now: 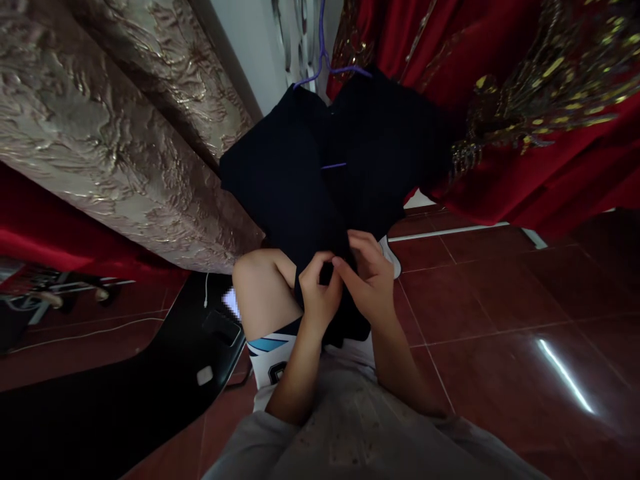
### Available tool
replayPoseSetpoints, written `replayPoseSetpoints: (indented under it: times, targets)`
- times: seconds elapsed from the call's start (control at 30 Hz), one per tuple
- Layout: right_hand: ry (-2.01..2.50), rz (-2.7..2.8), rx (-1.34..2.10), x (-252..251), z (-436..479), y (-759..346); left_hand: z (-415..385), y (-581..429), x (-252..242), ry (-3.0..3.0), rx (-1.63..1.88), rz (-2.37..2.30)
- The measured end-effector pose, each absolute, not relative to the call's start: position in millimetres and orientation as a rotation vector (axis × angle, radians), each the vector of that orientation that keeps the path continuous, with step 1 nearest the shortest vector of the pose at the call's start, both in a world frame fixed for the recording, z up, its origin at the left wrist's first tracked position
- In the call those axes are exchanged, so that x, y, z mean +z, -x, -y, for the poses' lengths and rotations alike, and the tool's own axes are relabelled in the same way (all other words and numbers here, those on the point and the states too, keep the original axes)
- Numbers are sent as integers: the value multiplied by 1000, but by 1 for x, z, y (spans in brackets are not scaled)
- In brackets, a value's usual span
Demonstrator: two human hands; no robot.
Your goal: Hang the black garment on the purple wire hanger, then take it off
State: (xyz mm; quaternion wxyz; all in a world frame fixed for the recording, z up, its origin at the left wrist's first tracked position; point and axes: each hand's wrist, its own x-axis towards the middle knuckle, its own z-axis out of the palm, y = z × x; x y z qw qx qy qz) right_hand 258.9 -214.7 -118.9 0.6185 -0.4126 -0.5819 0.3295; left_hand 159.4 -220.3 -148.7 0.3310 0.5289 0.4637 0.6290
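A dark navy or black garment (pixel 295 173) with a V-shaped neck and short sleeves hangs from a purple hanger (pixel 323 63). Its lower front drapes toward my lap. My left hand (pixel 323 287) pinches the garment's front, thumb and index finger forming a small loop. Close beside it, my right hand (pixel 370 277) has its thumb tip against the left fingertips and its other fingers curled on the cloth. Any small part between the fingertips is too dark to make out.
At left stands a black tabletop (pixel 125 387) with a phone (pixel 223 328) and a small white case (pixel 205 375). Embossed beige fabric (pixel 150 153) hangs at upper left. Red fabric with gold sequins (pixel 540 87) hangs at right, above a white rack base (pixel 465 230) on red floor tiles.
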Motion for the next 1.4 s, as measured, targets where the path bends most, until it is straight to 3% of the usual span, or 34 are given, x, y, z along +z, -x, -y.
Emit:
replayPoseSetpoints:
  times: [0.3,0.5,0.73,1.1,1.27,1.4]
  targets:
    - [1102,983,678,-127,210,-252,222,-162,-140,-1462,1725,-1286]
    - [1139,1127,1062,-122,209,-258,223,-161,-143,-1426,1654,-1243]
    - [1151,1330,1161,-125,212,-264,222,-157,-144,-1326,1718,-1235]
    - [1050,1132,1372,-116,204,-260,207,-144,-166,-1345,1684,-1173]
    - [901,1165,1458,-80,163,-256,193,-144,-169,-1425,1706,-1213]
    - [707,1083,1186,-21,106,-249,172,-151,-188,-1530,1674,-1287]
